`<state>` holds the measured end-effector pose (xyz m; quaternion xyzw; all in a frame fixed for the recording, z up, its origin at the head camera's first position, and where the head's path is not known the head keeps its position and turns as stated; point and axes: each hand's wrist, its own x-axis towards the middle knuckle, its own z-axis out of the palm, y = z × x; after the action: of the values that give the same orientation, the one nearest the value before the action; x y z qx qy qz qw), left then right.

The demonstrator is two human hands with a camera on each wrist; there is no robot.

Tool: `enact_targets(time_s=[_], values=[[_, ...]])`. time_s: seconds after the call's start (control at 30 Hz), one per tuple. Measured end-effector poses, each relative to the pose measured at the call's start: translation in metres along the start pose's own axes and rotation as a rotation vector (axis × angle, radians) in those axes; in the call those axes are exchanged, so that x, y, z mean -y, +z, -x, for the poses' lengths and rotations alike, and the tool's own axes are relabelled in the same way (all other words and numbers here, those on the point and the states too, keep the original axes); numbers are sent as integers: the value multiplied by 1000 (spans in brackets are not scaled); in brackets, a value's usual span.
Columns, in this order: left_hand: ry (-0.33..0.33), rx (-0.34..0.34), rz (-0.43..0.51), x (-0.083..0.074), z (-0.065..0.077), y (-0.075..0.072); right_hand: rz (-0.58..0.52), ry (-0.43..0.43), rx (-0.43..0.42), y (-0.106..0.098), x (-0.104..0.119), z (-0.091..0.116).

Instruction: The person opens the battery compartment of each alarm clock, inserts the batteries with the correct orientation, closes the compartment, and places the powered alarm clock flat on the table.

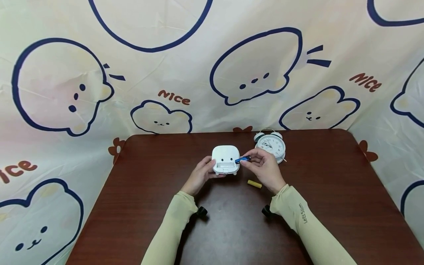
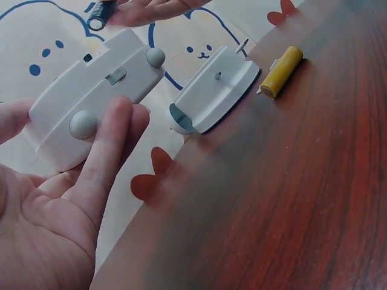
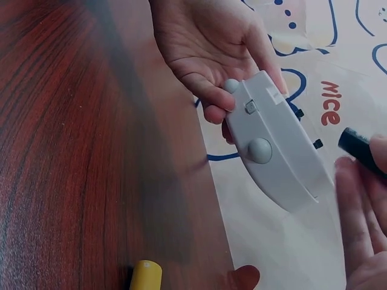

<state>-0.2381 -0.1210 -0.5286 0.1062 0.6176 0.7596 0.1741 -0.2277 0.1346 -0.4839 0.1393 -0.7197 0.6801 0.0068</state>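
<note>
My left hand (image 1: 200, 174) holds a small white rounded-square device (image 1: 226, 151) above the table, thumb on its near face and fingers beneath. That face bears two dark knobs and an open recess low down; two round feet (image 3: 260, 151) stick out below. Between thumb and fingers, my right hand (image 1: 265, 168) pinches a blue and black battery (image 1: 243, 159). In the head view the battery's end overlaps the device's right edge; in the right wrist view a gap separates them. A yellow battery (image 1: 254, 183) lies on the table below the right hand.
Behind the right hand, a white twin-bell alarm clock (image 1: 272, 144) stands near the back edge of the dark brown wooden table (image 1: 159, 158). A patterned cloth (image 1: 198, 73) hangs behind and at the sides. Each wrist carries a small black camera.
</note>
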Motion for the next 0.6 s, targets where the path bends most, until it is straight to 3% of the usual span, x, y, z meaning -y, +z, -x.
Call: enact_targets(time_s=[0.33, 0.6], values=[[12, 12, 12, 0, 0, 2, 37, -14, 9, 4, -1, 1], [-6, 17, -4, 2, 0, 1, 289, -104, 24, 13, 1, 3]])
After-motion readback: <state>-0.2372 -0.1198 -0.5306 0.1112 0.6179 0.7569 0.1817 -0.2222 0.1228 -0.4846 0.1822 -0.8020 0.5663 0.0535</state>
